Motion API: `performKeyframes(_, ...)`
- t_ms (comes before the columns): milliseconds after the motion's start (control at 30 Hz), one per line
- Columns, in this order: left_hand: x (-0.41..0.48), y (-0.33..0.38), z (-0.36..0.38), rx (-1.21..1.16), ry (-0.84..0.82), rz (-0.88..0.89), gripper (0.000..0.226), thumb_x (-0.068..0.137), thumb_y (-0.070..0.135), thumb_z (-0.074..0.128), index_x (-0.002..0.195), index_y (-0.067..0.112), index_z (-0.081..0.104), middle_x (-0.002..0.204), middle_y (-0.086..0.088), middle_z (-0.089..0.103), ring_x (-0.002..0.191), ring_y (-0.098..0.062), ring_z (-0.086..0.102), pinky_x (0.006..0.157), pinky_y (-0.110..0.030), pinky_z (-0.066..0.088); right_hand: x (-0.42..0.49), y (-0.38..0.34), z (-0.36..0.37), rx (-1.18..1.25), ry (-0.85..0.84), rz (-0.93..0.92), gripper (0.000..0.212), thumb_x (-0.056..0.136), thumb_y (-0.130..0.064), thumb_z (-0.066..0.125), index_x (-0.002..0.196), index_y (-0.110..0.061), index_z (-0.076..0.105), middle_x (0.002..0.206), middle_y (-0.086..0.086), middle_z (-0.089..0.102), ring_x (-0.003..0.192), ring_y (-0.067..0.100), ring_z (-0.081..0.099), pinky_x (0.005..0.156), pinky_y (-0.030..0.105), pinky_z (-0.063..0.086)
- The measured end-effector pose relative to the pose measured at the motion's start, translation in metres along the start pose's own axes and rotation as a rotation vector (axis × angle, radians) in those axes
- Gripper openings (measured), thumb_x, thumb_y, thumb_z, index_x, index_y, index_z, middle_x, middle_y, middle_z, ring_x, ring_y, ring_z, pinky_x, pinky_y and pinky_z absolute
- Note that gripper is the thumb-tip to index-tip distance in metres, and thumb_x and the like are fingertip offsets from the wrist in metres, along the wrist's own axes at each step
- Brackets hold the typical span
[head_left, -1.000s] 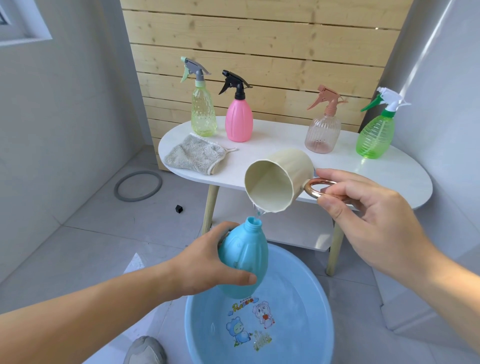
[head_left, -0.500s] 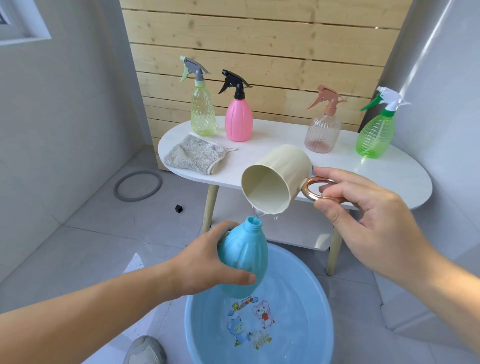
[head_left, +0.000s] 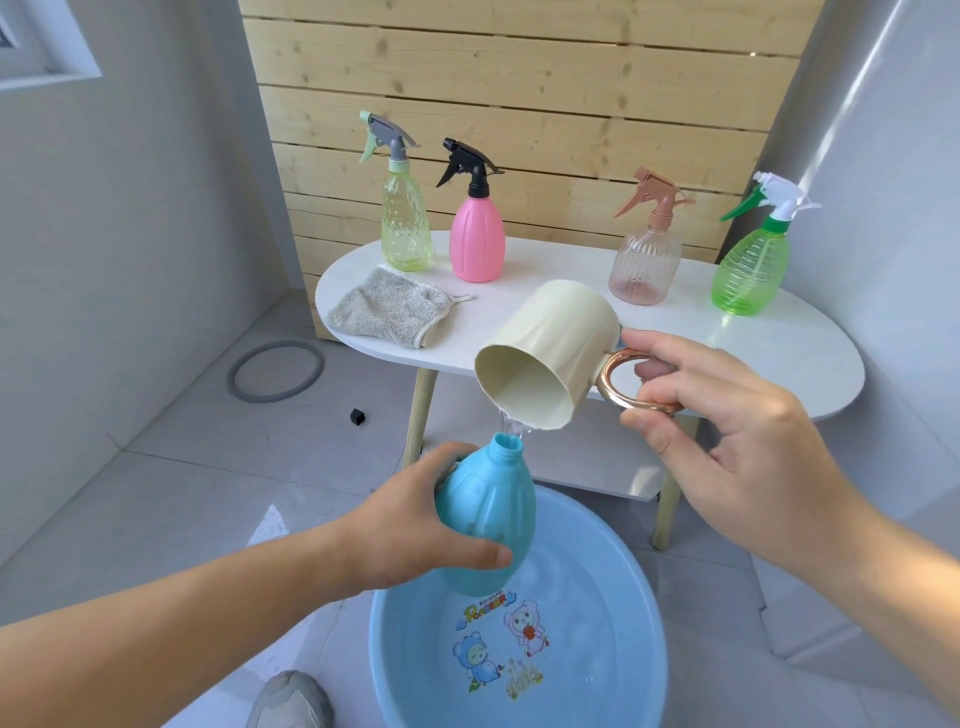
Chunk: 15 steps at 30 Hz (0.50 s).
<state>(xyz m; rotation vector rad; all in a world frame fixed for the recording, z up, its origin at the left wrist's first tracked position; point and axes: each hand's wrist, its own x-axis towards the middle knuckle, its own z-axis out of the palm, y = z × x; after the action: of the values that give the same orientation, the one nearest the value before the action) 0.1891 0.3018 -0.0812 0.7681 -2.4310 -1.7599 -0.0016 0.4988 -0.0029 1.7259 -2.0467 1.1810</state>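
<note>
Fingers of left hand (head_left: 410, 525) wrapped round blue bottle (head_left: 488, 519), held uncapped and tilted over blue basin (head_left: 623, 623). Right hand (head_left: 727, 441) pinched copper ring handle (head_left: 615, 387) of cream cup (head_left: 550, 353), tipped steeply, lip just above bottle mouth. Thin trickle (head_left: 511, 425) fell toward neck; cup looked nearly drained. Fill level hidden by opaque wall, probably partway. Judged left: more scoops, then spray head. Four capped sprayers (head_left: 477, 244) stood on white table (head_left: 779, 358) behind.

**Table, sprayers, floor bits**

A white table (head_left: 779, 343) spans the middle right of the frame. Four sprayers stand along its far edge, from left to right: yellow (head_left: 406, 228), pink (head_left: 477, 239), clear (head_left: 645, 265), green (head_left: 748, 270). A cloth (head_left: 387, 312) lies at its left end. On the floor at centre left are a grey ring (head_left: 283, 345) and a black cube (head_left: 357, 416).
</note>
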Motion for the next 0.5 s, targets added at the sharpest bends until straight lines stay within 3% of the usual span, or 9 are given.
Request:
performKeyframes(200,-0.001,0.001,0.000,0.001,-0.002,-0.002,0.079,0.065,0.022,0.097,0.129,0.040,0.056,0.112,0.011,0.072,0.102,-0.010,0.072,0.090,-0.038,0.062,0.001,0.002,0.001,-0.107,0.016,-0.151,0.027,0.094,-0.023,0.059,0.085,-0.001,0.070,0.136,0.010,0.058,0.107,0.030,0.062,0.094,0.042,0.050)
performKeyframes(367,0.000,0.001,-0.001,-0.008,0.003,0.001,0.078,0.062,0.025,0.096,0.128,0.041,0.057,0.112,0.009,0.072,0.103,-0.011,0.073,0.091,-0.040,0.062,0.001,0.003,0.004,-0.152,-0.007,-0.220,0.023,0.094,-0.019,0.061,0.083,-0.001,0.069,0.137,0.012,0.057,0.109,0.031,0.060,0.100,0.034,0.046)
performKeyframes(433,0.000,0.000,-0.001,-0.007,0.003,0.001,0.078,0.063,0.024,0.096,0.128,0.040,0.057,0.112,0.008,0.072,0.103,-0.012,0.073,0.090,-0.040,0.062,-0.001,0.004,0.008,-0.069,-0.029,-0.095,0.021,0.094,-0.024,0.061,0.084,-0.008,0.071,0.137,0.003,0.059,0.113,0.023,0.061,0.101,0.035,0.046)
performKeyframes(500,0.000,-0.001,-0.001,-0.007,0.007,-0.003,0.078,0.065,0.022,0.097,0.129,0.041,0.056,0.112,0.008,0.073,0.102,-0.012,0.073,0.090,-0.039,0.062,-0.002,0.001,0.013,0.127,-0.045,0.184,0.014,0.094,-0.026,0.065,0.083,-0.020,0.072,0.132,-0.010,0.062,0.120,0.007,0.060,0.103,0.028,0.045)
